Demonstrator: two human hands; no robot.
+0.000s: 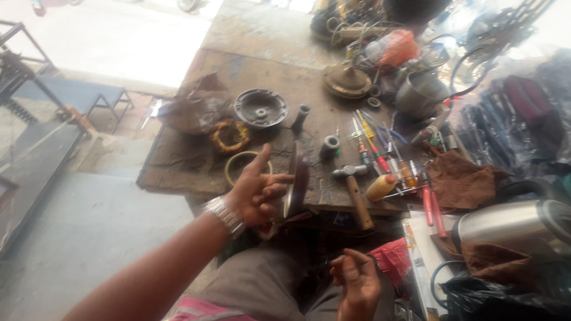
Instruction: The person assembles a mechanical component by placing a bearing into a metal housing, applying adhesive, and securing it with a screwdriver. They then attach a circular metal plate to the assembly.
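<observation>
My left hand (259, 190), with a metal watch on the wrist, grips a round dark disc-shaped cover (295, 179) held on edge at the front of the wooden workbench (178, 160). My right hand (357, 279) hovers lower, above my lap, fingers loosely curled and holding nothing that I can make out. A hammer (355, 189) lies just right of the disc. A thin ring (238, 163) lies on the bench behind my left hand.
A copper-wound coil (229, 137), a dark round housing (260, 108) and a small cylinder (300, 117) sit mid-bench. Screwdrivers (380, 154), a brown rag (461, 181) and a steel kettle (511, 223) lie right. A metal pot (419, 94) and clutter stand behind.
</observation>
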